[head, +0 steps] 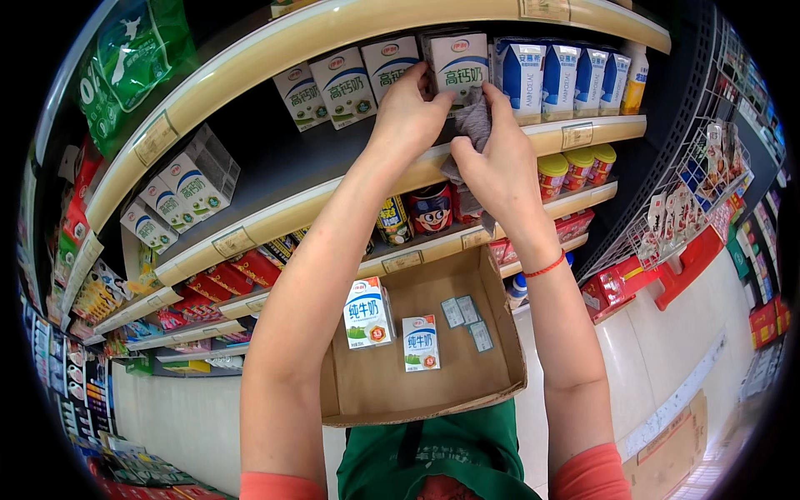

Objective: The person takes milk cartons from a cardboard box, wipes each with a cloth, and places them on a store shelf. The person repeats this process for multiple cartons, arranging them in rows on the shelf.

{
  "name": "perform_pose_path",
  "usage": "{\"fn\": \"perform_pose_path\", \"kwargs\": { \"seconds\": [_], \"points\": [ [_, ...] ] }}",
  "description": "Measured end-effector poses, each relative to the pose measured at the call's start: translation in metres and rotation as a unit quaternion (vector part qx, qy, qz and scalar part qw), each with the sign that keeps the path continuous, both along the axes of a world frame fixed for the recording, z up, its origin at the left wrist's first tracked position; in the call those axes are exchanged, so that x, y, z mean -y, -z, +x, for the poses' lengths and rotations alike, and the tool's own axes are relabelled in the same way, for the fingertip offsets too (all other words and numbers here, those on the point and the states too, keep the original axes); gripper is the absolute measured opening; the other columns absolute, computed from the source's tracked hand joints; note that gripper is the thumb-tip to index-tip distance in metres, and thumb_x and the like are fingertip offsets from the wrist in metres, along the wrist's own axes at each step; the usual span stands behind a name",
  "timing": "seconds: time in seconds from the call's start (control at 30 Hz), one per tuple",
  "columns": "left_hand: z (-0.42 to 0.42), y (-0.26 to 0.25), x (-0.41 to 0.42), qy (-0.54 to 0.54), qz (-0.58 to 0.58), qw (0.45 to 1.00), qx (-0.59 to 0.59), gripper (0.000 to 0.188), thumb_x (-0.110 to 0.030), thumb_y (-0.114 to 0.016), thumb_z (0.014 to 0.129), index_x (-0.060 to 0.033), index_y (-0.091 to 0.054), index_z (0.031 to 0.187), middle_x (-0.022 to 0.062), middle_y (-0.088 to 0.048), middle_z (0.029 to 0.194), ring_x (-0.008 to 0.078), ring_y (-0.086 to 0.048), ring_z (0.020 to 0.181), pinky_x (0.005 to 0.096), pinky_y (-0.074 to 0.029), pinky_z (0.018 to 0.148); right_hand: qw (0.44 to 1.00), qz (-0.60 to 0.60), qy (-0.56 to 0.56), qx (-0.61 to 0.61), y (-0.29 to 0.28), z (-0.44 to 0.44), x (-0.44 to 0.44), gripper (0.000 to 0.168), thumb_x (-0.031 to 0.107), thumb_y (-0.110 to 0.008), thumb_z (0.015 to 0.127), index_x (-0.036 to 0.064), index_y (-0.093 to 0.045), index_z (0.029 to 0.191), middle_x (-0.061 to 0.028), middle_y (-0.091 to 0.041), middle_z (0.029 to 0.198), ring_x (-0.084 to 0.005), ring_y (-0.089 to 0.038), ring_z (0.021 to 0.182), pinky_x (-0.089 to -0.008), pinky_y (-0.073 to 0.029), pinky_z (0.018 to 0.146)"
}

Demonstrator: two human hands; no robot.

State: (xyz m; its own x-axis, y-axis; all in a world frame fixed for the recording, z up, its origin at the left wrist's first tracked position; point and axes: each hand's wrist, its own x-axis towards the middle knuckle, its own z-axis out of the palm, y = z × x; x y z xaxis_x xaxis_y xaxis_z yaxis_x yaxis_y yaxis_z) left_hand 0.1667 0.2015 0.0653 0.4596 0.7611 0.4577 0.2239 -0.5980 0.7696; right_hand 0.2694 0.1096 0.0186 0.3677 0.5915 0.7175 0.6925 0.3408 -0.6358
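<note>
A row of white milk cartons (344,87) with blue bands and green lettering stands on the shelf before me. My left hand (415,103) grips the left side of one such carton (460,62), its thumb over the lower front and its fingers in the gap beside the neighbouring carton (390,59). In my right hand (494,147) is a crumpled grey cloth (474,122), pressed between thumb and fingers. The right index fingertip is at that carton's lower right edge. Below my arms, an open cardboard box (381,397) holds white milk cartons (421,344) and several small label cards (480,336).
Blue-and-white cartons (524,78) stand to the right of the milk. A curved shelf edge (350,34) runs above my hands. Canned drinks (431,209) and yellow-lidded tubs (580,165) sit one shelf lower. Wire baskets (681,206) hang at the right, above a red stool (694,265).
</note>
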Motion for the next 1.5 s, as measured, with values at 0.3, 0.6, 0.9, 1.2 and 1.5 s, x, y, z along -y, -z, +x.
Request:
{"fn": "perform_pose_path", "kwargs": {
  "seconds": [0.3,0.6,0.9,1.2,1.5],
  "points": [
    [0.010,-0.001,-0.005,-0.042,-0.062,0.996,0.054,0.062,-0.024,-0.077,0.083,0.0056,-0.051,0.130,0.0156,-0.063,0.120,0.0206,-0.060,0.110,0.0301,-0.046,0.095,1.000,0.004,-0.005,-0.007,-0.001,0.002,-0.002,0.068,0.015,-0.062,0.077,-0.009,-0.041,0.136,-0.0355,-0.061,0.113,-0.0479,-0.061,0.105,-0.0468,-0.049,0.092],
    [0.004,-0.004,-0.008,-0.067,-0.056,0.995,0.043,0.057,-0.021,-0.080,0.077,0.0050,-0.052,0.120,0.0127,-0.064,0.102,0.0184,-0.062,0.095,0.0286,-0.050,0.083,0.999,-0.015,-0.042,-0.020,-0.004,-0.001,0.004,0.062,0.016,-0.061,0.077,-0.008,-0.044,0.131,-0.0339,-0.063,0.110,-0.0471,-0.063,0.102,-0.0470,-0.050,0.090],
    [-0.024,0.003,0.008,-0.066,0.090,0.993,0.045,0.053,-0.007,-0.071,0.071,0.0011,-0.052,0.120,0.0104,-0.065,0.095,0.0182,-0.063,0.087,0.0303,-0.051,0.080,0.993,0.019,-0.114,-0.027,0.005,-0.017,0.022,0.055,0.012,-0.060,0.079,-0.005,-0.046,0.129,-0.0315,-0.063,0.115,-0.0446,-0.063,0.106,-0.0439,-0.048,0.094],
    [-0.048,0.009,0.061,-0.062,0.273,0.955,0.097,0.041,-0.006,-0.072,0.072,-0.0045,-0.055,0.110,0.0157,-0.068,0.111,0.0340,-0.063,0.105,0.0433,-0.045,0.095,0.962,0.126,-0.132,-0.205,0.003,-0.034,0.064,0.046,0.004,-0.058,0.087,-0.002,-0.046,0.131,-0.0243,-0.062,0.123,-0.0323,-0.062,0.114,-0.0378,-0.046,0.099],
    [-0.087,0.043,0.131,0.086,0.325,0.936,0.103,0.056,-0.001,-0.068,0.074,-0.0010,-0.045,0.126,0.0218,-0.054,0.138,0.0438,-0.059,0.116,0.0458,-0.049,0.096,0.953,0.248,-0.105,0.137,0.012,-0.067,0.118,0.050,0.018,-0.066,0.085,0.000,-0.055,0.130,-0.0243,-0.055,0.136,-0.0457,-0.047,0.130,-0.0551,-0.032,0.110]
  ]
}}
